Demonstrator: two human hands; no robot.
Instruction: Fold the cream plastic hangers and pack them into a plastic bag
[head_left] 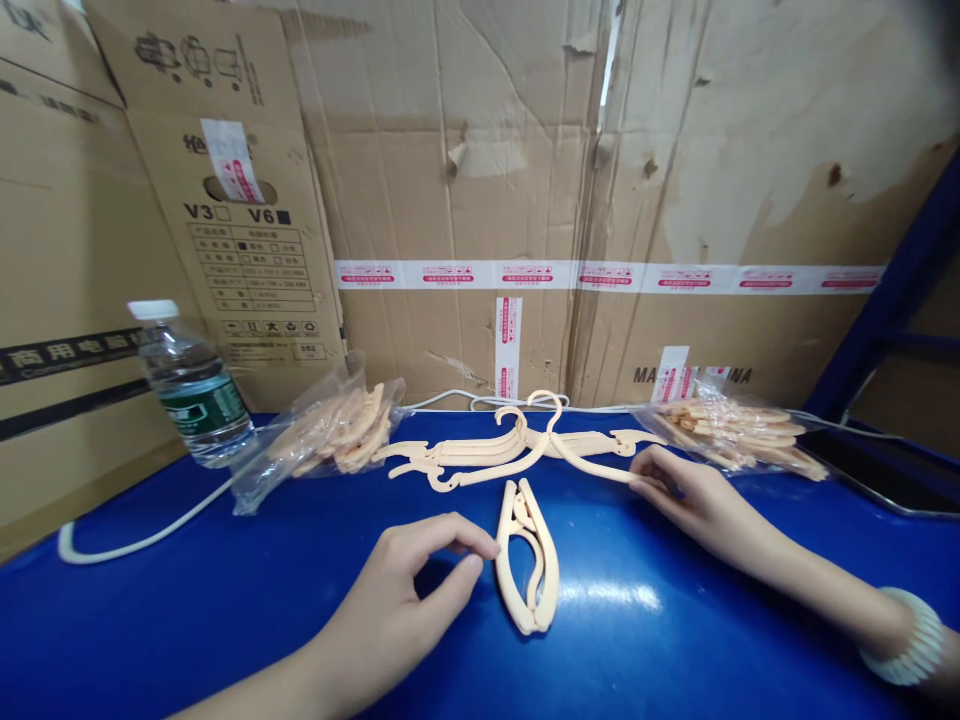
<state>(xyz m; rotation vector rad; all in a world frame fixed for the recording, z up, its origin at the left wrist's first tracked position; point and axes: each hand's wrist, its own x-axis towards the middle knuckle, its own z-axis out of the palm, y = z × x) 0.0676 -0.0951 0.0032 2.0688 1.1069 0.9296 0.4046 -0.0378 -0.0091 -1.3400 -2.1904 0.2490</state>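
Observation:
A folded cream plastic hanger (527, 555) lies on the blue table (225, 610) in front of me. My left hand (409, 590) rests beside it with thumb and fingers curled, fingertips touching its left edge. Farther back, several unfolded cream hangers (480, 455) lie in a loose pile. My right hand (686, 495) reaches to the right arm of one of them, its fingers pinched on that arm's end.
A clear bag of folded hangers (330, 435) lies at left, another bag (735, 432) at right. A water bottle (191, 385) stands at far left. A white cable (135, 545) runs along the table. Cardboard boxes (480, 200) wall the back. A dark tray (885, 470) sits far right.

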